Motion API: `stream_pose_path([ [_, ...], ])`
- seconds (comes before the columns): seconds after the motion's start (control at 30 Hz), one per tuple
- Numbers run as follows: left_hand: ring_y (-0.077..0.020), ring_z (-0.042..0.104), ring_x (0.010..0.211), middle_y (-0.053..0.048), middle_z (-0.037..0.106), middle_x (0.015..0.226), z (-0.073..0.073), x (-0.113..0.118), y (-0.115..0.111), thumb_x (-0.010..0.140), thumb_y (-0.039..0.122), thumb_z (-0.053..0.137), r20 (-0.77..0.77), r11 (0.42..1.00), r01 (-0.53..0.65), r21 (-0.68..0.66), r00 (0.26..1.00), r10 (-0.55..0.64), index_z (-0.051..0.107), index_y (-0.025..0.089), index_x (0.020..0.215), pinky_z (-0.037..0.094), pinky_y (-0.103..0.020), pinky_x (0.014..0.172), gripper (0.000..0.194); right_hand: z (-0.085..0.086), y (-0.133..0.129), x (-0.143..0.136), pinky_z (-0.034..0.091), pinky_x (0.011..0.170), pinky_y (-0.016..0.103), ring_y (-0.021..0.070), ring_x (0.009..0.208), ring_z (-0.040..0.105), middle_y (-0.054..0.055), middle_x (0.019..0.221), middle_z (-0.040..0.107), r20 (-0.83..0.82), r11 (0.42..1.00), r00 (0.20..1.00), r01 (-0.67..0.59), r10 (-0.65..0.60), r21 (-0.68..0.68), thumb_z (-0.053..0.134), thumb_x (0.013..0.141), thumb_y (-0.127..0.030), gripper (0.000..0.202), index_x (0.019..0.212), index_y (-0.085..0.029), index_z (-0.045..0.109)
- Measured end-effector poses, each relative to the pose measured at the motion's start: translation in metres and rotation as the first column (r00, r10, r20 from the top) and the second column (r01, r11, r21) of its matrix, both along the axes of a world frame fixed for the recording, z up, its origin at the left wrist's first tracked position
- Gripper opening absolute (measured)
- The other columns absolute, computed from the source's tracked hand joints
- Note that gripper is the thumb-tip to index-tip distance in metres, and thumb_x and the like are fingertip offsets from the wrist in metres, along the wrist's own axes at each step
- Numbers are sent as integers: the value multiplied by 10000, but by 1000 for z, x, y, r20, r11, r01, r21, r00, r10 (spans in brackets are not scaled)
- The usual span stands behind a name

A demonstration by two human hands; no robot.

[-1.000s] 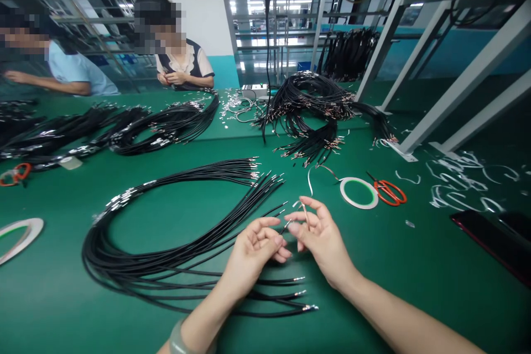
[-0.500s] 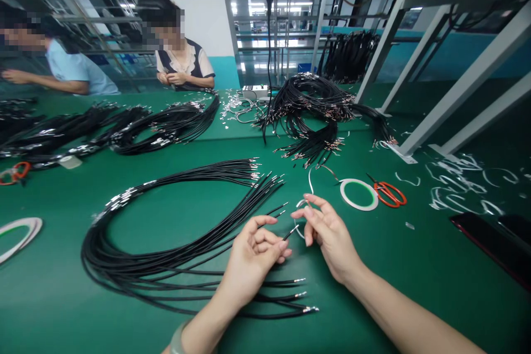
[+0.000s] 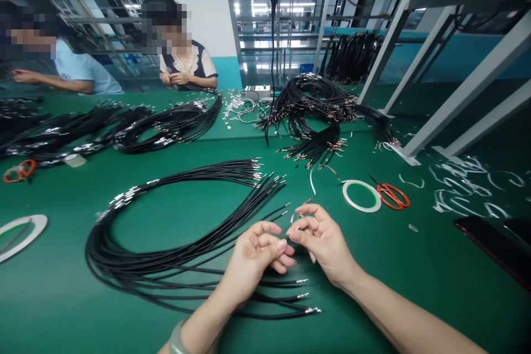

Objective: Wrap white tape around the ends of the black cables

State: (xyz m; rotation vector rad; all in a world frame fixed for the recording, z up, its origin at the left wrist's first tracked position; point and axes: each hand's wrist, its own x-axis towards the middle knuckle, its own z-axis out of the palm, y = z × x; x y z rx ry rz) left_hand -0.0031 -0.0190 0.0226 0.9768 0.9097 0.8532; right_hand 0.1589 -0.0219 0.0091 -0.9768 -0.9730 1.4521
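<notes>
Green tabletop [image 3: 174,213] w/ looped blk cables [image 3: 136,265] on it. L hand [image 3: 257,257]: fingertips clamped on cable end [image 3: 289,239], mostly hidden. R hand [image 3: 321,240]: thumb + fingers pinched on copper tape [image 3: 305,220], nr L fingertips. Tape roll [image 3: 346,201] beside orange scissors [image 3: 381,191].

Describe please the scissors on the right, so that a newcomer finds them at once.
On the green table, beyond the right hand, lies a flat white ring. The orange-handled scissors are immediately to its right. The other orange-handled pair lies far left.
</notes>
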Motion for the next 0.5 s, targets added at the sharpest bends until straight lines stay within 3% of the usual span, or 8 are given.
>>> stream_pose_path([
  [0.2, -134, 668, 558, -75, 720, 703, 0, -2, 2, 789, 250, 671, 21, 999, 15, -39, 1000, -15, 494, 133, 916, 519, -205, 504, 247, 5, 0, 4, 244, 333, 133, -19, 325, 342, 32, 869, 688, -70, 1000, 998, -10, 9, -13, 562, 886, -346, 281, 1125, -217, 488],
  [0.37, -134, 663, 541, -75, 720, 703, -1, -2, 3, 791, 253, 667, 17, 998, 42, -37, 999, -42, 482, 136, 925, 510, -200, 479, 257, 4, -2, 1, 255, 296, 98, 7, 369, 385, -1, 819, 669, -62, 999, 997, -46, 45, -24, 751, 733, -244, 515, 1161, -236, 465],
  [0.5, -134, 659, 525, -70, 718, 694, -1, -2, 2, 788, 254, 672, 1, 998, 46, -34, 999, -46, 468, 139, 956, 496, -192, 462, 288, 2, 1, 3, 231, 306, 93, -9, 360, 349, -17, 772, 650, -113, 999, 994, -10, 4, -48, 733, 757, -217, 454, 1134, -217, 481],
])
